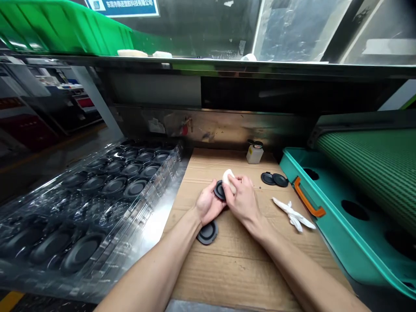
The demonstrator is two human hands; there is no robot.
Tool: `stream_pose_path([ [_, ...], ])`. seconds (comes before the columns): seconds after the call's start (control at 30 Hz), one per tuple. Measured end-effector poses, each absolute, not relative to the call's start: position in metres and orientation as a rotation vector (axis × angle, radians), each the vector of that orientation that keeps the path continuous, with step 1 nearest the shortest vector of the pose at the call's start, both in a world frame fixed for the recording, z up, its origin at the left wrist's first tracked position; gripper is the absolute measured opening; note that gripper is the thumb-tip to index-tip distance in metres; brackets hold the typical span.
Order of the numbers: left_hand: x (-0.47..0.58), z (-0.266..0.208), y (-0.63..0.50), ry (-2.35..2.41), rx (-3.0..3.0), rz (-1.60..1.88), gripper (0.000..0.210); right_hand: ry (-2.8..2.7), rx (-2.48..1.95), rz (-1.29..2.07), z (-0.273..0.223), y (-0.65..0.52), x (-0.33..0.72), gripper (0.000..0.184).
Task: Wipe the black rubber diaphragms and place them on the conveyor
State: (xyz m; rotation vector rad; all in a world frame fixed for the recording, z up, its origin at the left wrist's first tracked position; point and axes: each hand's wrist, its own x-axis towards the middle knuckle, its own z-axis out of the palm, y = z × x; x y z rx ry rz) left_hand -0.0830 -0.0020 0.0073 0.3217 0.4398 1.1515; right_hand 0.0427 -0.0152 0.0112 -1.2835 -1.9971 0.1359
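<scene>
My left hand (208,203) grips a small round black plastic part (219,190) by its edge, palm turned up. Against that part my right hand (243,197) presses a folded white cloth pad (229,178), pinched between thumb and fingers. Some of the part is hidden behind the pad and fingers. Just below my left wrist, another black disc (208,233) lies on the cardboard sheet (201,277). Two more black round parts (273,179) rest side by side to the right of my hands.
Clear trays (139,216) of black discs stand at left. A small bottle (255,152) is at the back. White twisted strips (294,214) lie near a teal bin (328,234) with an orange handle (308,199). A green conveyor (373,151) overhangs the bin; a metal shelf (208,66) crosses above.
</scene>
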Motion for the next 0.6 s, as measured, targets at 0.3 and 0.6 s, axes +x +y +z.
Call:
stream_pose_path([
  [0.3, -0.0769, 0.0062, -0.0044, 0.486, 0.344, 1.153, 0.038, -2.048, -1.290, 0.166, 0.0060, -0.0174, 0.0428, 0.038],
  [0.6, -0.0733, 0.0075, -0.0055, 0.479, 0.330, 1.157, 0.038, -2.065, -1.289, 0.179, 0.0058, -0.0196, 0.0450, 0.039],
])
